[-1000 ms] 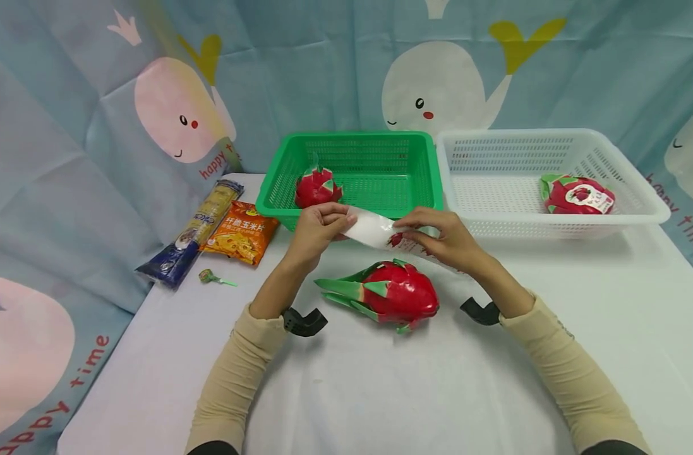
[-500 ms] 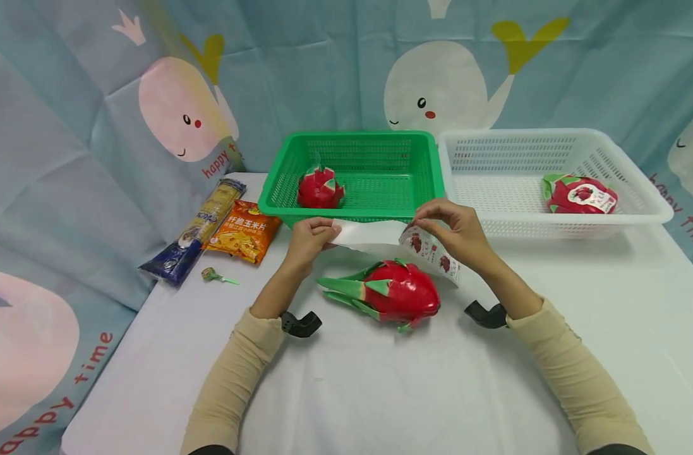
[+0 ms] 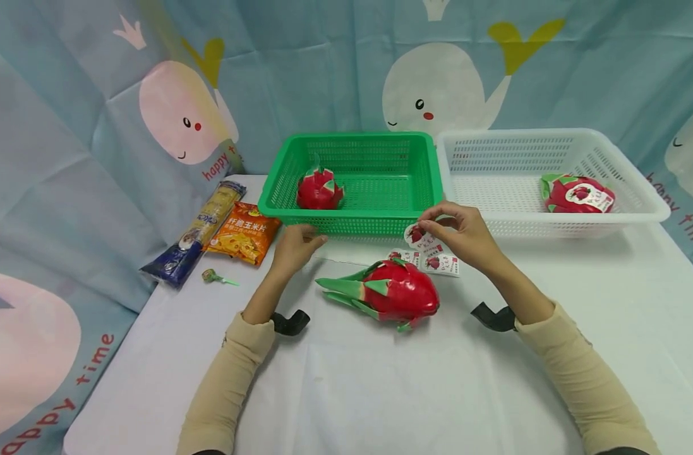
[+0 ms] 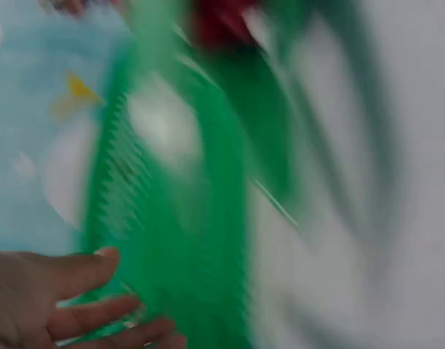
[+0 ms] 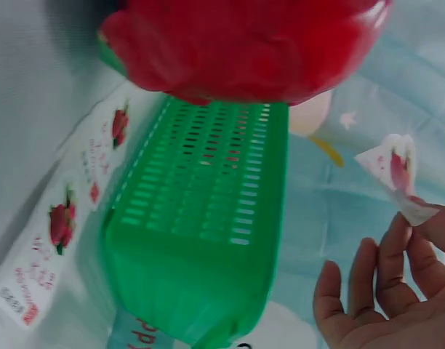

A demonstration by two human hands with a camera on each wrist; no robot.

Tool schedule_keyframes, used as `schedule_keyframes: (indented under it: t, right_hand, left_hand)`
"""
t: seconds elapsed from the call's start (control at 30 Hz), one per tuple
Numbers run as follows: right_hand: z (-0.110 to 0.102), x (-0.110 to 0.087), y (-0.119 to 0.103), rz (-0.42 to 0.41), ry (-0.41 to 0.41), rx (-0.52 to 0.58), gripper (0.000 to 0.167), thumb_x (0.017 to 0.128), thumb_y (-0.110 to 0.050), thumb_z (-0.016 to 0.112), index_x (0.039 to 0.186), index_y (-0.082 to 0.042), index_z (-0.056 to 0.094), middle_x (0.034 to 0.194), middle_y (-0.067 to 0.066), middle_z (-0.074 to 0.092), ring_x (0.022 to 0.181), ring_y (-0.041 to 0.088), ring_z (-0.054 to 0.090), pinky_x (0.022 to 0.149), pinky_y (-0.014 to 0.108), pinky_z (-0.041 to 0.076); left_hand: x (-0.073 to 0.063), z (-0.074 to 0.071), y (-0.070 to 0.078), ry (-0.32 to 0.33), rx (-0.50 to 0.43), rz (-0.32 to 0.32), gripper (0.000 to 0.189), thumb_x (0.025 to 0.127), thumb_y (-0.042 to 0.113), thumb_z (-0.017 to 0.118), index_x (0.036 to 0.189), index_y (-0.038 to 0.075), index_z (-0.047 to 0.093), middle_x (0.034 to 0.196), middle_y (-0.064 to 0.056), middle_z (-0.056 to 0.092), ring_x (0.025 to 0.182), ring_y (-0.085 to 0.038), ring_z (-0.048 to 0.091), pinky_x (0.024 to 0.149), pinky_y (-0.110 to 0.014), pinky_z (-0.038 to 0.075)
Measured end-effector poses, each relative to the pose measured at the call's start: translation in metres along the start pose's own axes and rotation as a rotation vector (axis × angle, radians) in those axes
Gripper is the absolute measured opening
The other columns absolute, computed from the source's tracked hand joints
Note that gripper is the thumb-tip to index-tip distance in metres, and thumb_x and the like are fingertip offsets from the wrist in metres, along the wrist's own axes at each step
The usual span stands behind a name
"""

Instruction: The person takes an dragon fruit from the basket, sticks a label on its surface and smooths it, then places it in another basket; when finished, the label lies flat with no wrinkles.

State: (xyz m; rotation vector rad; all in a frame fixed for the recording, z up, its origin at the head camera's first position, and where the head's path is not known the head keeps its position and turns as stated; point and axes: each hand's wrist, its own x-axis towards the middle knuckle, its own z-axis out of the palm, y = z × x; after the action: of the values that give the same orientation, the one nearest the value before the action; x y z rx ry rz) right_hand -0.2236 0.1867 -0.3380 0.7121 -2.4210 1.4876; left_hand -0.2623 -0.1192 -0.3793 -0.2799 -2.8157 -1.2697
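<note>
Pinching one thin, shiny sticker (image 3: 416, 236) in the right hand (image 3: 461, 232); left hand (image 3: 294, 248) is loose, holding nothing. Flat strip (image 3: 441, 265) with two more just below the right fingertips, glossy leafy fruit (image 3: 405, 292) nearer, between both hands. Beyond the fingers: holey plastic green basket (image 3: 374, 225) with second fruit (image 3: 319, 191), white basket (image 3: 494, 219) with third fruit (image 3: 570, 196).

Soft light, faint shadows, glare on the foremost dragon fruit (image 3: 404, 293), heavy blur in the left wrist view.

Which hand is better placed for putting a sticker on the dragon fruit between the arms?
Probably the right hand: it pinches a sticker near the dragon fruit, while the left hand holds nothing visible.
</note>
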Motion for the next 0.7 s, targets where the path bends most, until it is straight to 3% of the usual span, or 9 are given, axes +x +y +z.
schedule_keyframes:
  t: [0.07, 0.17, 0.3, 0.4, 0.53, 0.6, 0.7]
  right_hand:
    - [0.001, -0.001, -0.003, -0.005, -0.016, -0.019, 0.01, 0.086, -0.01, 0.063, 0.093, -0.004, 0.067, 0.09, 0.007, 0.065, 0.088, 0.001, 0.058, 0.081, 0.015, 0.049]
    - [0.003, -0.002, -0.009, -0.033, -0.038, -0.033, 0.009, 0.086, -0.01, 0.064, 0.092, -0.006, 0.068, 0.089, 0.004, 0.066, 0.088, 0.001, 0.058, 0.082, 0.015, 0.048]
    - [0.007, -0.002, -0.017, -0.076, -0.074, -0.002, 0.009, 0.085, -0.009, 0.065, 0.093, -0.007, 0.069, 0.087, 0.003, 0.065, 0.087, 0.004, 0.059, 0.08, 0.018, 0.049]
    - [0.009, -0.005, -0.024, -0.068, -0.083, 0.001, 0.017, 0.085, -0.01, 0.064, 0.101, -0.006, 0.068, 0.094, 0.007, 0.066, 0.092, 0.011, 0.06, 0.083, 0.027, 0.05]
    - [0.006, -0.012, -0.029, 0.011, -0.054, -0.078, 0.034, 0.084, -0.015, 0.067, 0.116, -0.008, 0.06, 0.108, 0.007, 0.063, 0.101, 0.018, 0.058, 0.092, 0.04, 0.046]
    - [0.003, -0.017, -0.03, 0.065, -0.034, -0.096, 0.03, 0.084, -0.018, 0.068, 0.111, -0.009, 0.061, 0.104, 0.006, 0.064, 0.1, 0.016, 0.058, 0.093, 0.039, 0.045]
    - [-0.001, -0.022, -0.028, 0.148, -0.022, -0.027, 0.019, 0.086, -0.019, 0.065, 0.098, -0.004, 0.063, 0.093, 0.004, 0.066, 0.088, 0.012, 0.061, 0.086, 0.028, 0.048]
  left_hand:
    - [-0.009, 0.0, 0.026, -0.008, -0.011, 0.113, 0.03, 0.088, 0.021, 0.063, 0.109, 0.0, 0.064, 0.105, -0.015, 0.067, 0.094, -0.027, 0.065, 0.081, -0.038, 0.053]
    - [-0.022, 0.007, 0.068, -0.052, -0.109, 0.26, 0.025, 0.086, 0.022, 0.065, 0.103, 0.004, 0.067, 0.097, -0.01, 0.07, 0.085, -0.02, 0.067, 0.077, -0.032, 0.054]
    - [-0.031, 0.019, 0.104, -0.059, -0.163, 0.356, 0.022, 0.082, 0.025, 0.069, 0.095, 0.007, 0.069, 0.089, -0.003, 0.071, 0.078, -0.011, 0.064, 0.071, -0.023, 0.052]
    - [-0.033, 0.025, 0.113, -0.042, -0.195, 0.381, 0.015, 0.082, 0.02, 0.07, 0.088, 0.006, 0.069, 0.082, -0.004, 0.07, 0.074, -0.01, 0.063, 0.069, -0.022, 0.051]
    - [-0.034, 0.027, 0.109, 0.009, -0.303, 0.364, 0.011, 0.083, 0.016, 0.068, 0.083, 0.005, 0.068, 0.077, -0.007, 0.069, 0.073, -0.012, 0.062, 0.073, -0.026, 0.051]
    - [-0.035, 0.027, 0.106, 0.04, -0.363, 0.34, 0.013, 0.084, 0.017, 0.068, 0.084, 0.004, 0.068, 0.078, -0.007, 0.068, 0.075, -0.012, 0.061, 0.077, -0.029, 0.049]
    - [-0.039, 0.03, 0.102, 0.071, -0.417, 0.31, 0.013, 0.083, 0.018, 0.068, 0.084, 0.005, 0.068, 0.078, -0.008, 0.067, 0.075, -0.012, 0.059, 0.079, -0.03, 0.046]
